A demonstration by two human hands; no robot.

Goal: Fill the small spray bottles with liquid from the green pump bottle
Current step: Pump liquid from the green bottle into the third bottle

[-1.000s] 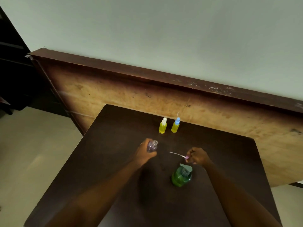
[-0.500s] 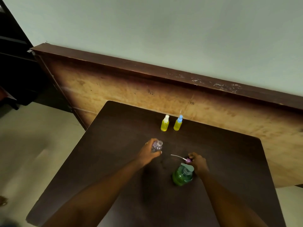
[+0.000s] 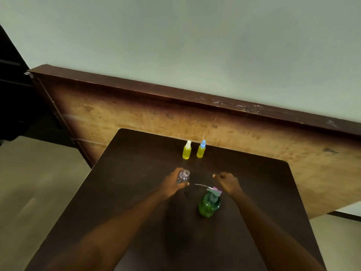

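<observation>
My left hand grips a small clear spray bottle with its neck uncapped, held upright just above the dark table. The green pump bottle stands to the right of it, nozzle pointing left. A pink spray cap with its thin white tube lies on the table just behind the pump head. My right hand hovers right of that cap, fingers loosely curled, holding nothing. Two small spray bottles full of yellow liquid stand at the far edge: one white-capped, one blue-capped.
A worn wooden board leans against the pale wall right behind the table. The floor drops away left of the table's edge, and a dark cabinet stands at the far left.
My right hand has let go of the pink spray cap, which now lies on the table, and has moved up and to the right. The left hand keeps the clear bottle.
</observation>
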